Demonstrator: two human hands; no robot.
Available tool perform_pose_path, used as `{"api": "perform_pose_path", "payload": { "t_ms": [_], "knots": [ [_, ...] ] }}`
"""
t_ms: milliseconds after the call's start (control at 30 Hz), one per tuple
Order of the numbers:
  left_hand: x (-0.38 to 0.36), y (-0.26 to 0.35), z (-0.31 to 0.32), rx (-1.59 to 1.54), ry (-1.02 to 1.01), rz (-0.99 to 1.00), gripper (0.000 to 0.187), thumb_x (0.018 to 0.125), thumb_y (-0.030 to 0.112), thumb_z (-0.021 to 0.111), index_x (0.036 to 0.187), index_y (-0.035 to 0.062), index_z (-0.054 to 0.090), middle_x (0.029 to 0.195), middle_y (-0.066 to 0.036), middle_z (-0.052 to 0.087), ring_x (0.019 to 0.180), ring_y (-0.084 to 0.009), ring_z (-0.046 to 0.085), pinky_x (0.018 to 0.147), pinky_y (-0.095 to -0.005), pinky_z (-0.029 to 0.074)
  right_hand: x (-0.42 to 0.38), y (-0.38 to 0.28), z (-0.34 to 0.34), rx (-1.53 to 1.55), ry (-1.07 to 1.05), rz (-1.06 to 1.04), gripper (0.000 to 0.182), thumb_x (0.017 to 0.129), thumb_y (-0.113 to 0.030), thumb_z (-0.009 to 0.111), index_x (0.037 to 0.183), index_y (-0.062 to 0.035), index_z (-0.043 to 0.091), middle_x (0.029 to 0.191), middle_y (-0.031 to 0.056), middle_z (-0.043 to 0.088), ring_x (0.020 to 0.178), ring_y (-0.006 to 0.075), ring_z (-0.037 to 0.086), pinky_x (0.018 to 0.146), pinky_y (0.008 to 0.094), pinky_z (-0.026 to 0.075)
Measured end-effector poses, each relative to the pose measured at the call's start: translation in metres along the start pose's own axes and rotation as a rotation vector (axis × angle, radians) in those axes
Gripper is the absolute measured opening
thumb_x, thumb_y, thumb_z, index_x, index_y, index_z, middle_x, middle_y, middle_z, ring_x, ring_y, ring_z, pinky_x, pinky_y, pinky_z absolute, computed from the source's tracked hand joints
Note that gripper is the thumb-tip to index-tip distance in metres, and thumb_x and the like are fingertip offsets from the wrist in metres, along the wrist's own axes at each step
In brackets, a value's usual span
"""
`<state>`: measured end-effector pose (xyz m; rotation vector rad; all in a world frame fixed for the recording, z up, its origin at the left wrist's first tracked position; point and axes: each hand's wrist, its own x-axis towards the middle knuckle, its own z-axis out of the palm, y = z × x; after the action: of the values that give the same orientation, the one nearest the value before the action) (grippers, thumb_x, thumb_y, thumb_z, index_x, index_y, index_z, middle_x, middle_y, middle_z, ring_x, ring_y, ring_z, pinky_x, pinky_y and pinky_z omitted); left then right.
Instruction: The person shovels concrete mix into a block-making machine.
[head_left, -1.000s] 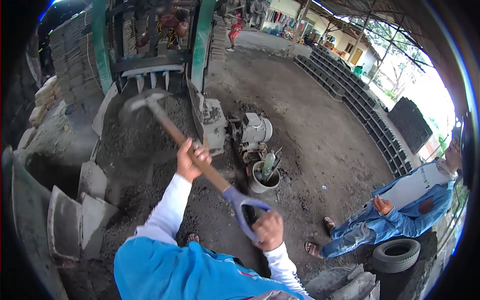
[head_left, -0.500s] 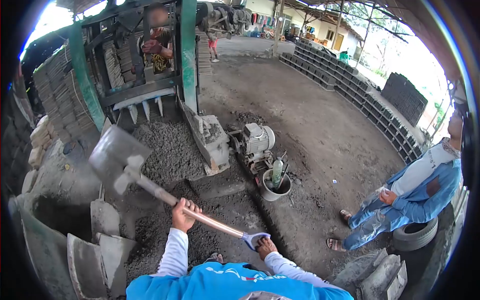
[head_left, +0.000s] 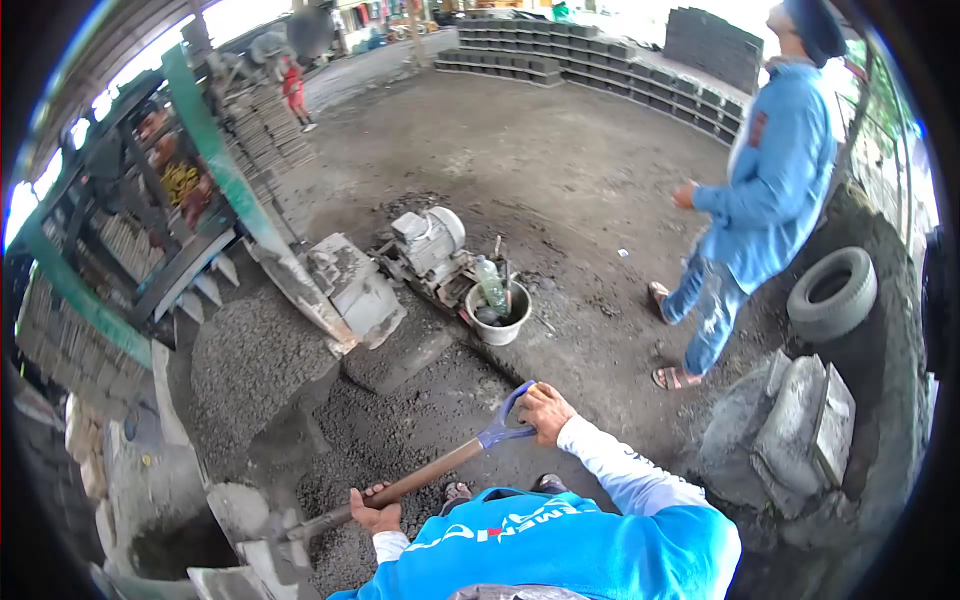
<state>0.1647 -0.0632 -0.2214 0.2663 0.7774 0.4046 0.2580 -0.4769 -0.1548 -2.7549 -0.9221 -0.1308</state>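
A shovel [head_left: 432,470] slants across the front of my body, its handle end up to the right and its shaft running down to the left. My right hand [head_left: 546,412] is closed round the blue grip at the top. Lower on the wooden shaft, my left hand [head_left: 377,512] holds it from beneath, near the metal socket. The blade is hard to make out among grey slabs at the lower left. Dark loose mix [head_left: 370,435] lies on the ground beyond the shaft, with a larger heap [head_left: 250,360] behind it.
A bucket [head_left: 498,328] with a bottle stands by a motor [head_left: 430,243]. A person in blue [head_left: 770,170] stands at the right, near a tyre [head_left: 832,293] and concrete pieces [head_left: 800,420]. A green-framed machine [head_left: 215,150] is at the left, with another person behind it.
The view has turned right. The shovel has swung down from over the heap, its blade now low at the left and its grip higher. The person in blue now stands more upright in view.
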Motion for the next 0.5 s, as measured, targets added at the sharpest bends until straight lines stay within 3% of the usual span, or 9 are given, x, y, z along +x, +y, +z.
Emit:
{"api": "perform_pose_path", "payload": {
  "t_ms": [133, 233, 267, 367, 433, 500],
  "knots": [
    [0.047, -0.037, -0.056, 0.022, 0.141, -0.195, 0.037, 0.089, 0.04, 0.058, 0.065, 0.0161, 0.045, 0.061, -0.003, 0.052, 0.062, -0.0236, 0.055, 0.076, -0.0464, 0.049, -0.011, -0.001, -0.053, -0.035, -0.022, -0.041, 0.035, 0.054, -0.016, 0.075, 0.089, -0.0143, 0.071, 0.108, 0.0023, 0.062, 0.111, 0.0235, 0.054, 0.103, 0.0437, 0.039],
    [0.068, -0.064, -0.077, 0.028, 0.241, -0.325, 0.033, 0.088, 0.039, 0.059, 0.065, 0.0182, 0.045, 0.06, -0.002, 0.051, 0.062, -0.0221, 0.055, 0.079, -0.0476, 0.048, -0.011, -0.013, -0.092, -0.052, -0.192, -0.038, 0.047, 0.058, -0.021, 0.079, 0.103, -0.0128, 0.068, 0.111, 0.0051, 0.061, 0.11, 0.0262, 0.054, 0.1, 0.0484, 0.04],
    [0.075, -0.068, -0.082, 0.023, 0.283, -0.356, 0.029, 0.088, 0.037, 0.058, 0.071, 0.0166, 0.047, 0.066, -0.002, 0.054, 0.067, -0.0204, 0.057, 0.082, -0.0492, 0.047, -0.011, -0.019, -0.106, -0.065, -0.198, -0.068, 0.045, 0.063, -0.025, 0.081, 0.103, -0.0121, 0.066, 0.109, 0.0058, 0.062, 0.105, 0.027, 0.057, 0.094, 0.0466, 0.043],
    [0.104, -0.071, -0.102, 0.171, 0.268, -0.476, 0.027, 0.09, 0.036, 0.057, 0.078, 0.014, 0.047, 0.075, -0.002, 0.055, 0.074, -0.0189, 0.056, 0.083, -0.0481, 0.047, -0.008, -0.028, -0.119, 0.31, 0.006, -0.094, 0.031, 0.064, -0.023, 0.08, 0.086, -0.0096, 0.064, 0.092, 0.0078, 0.063, 0.092, 0.0294, 0.062, 0.082, 0.045, 0.048],
    [0.138, -0.09, -0.137, 0.916, -0.313, -0.047, 0.026, 0.089, 0.032, 0.058, 0.089, 0.0077, 0.05, 0.083, -0.006, 0.056, 0.079, -0.0213, 0.056, 0.082, -0.0493, 0.049, -0.002, -0.033, -0.128, 0.432, 0.045, -0.082, 0.032, 0.069, -0.029, 0.08, 0.085, -0.0065, 0.064, 0.081, 0.0113, 0.062, 0.081, 0.0344, 0.063, 0.073, 0.0458, 0.048],
    [0.157, -0.098, -0.128, 1.273, -0.478, 0.126, 0.03, 0.089, 0.026, 0.059, 0.105, 0.0006, 0.054, 0.089, -0.012, 0.062, 0.082, -0.0266, 0.06, 0.079, -0.0489, 0.051, 0.009, -0.052, -0.145, 0.551, 0.047, -0.073, 0.033, 0.069, -0.03, 0.08, 0.085, -0.0057, 0.065, 0.08, 0.0123, 0.062, 0.078, 0.0358, 0.062, 0.07, 0.046, 0.048]
  ]
}}
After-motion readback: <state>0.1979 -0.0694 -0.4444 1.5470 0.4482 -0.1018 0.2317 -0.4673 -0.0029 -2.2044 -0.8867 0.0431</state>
